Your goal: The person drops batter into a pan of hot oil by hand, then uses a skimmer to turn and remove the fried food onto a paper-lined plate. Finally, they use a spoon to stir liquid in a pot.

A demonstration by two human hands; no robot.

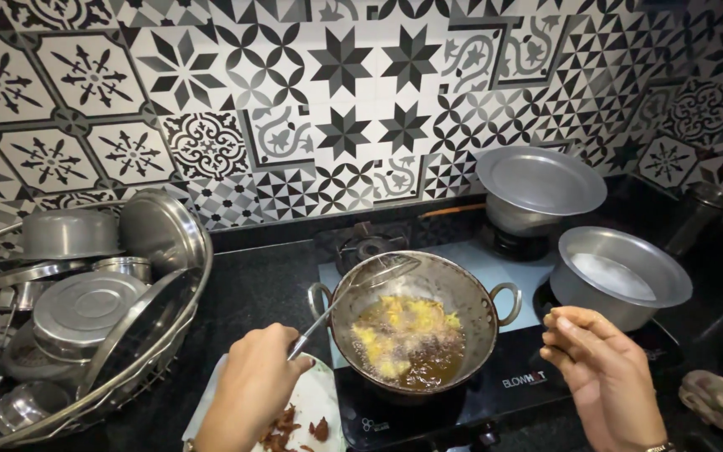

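**Frying wok mid-frame, both hands low**

Left hand [254, 381] at bottom centre-left has its grip clamped on the handle of a wire skimmer [360, 289], whose mesh end hangs over the wok's left rim. The wok [470, 293] sits mid-frame on the stove [520, 381], yellow fritters [403, 335] bubbling in oil. Right hand [600, 372] hovers lower right, fingers loosely apart, holding nothing, just below a steel pot [621, 272]. There's a paper-lined plate of fried bits [307, 418] under the left wrist. Dish rack [85, 310] crowds the left edge; dark desk [253, 285] between rack and wok is open.
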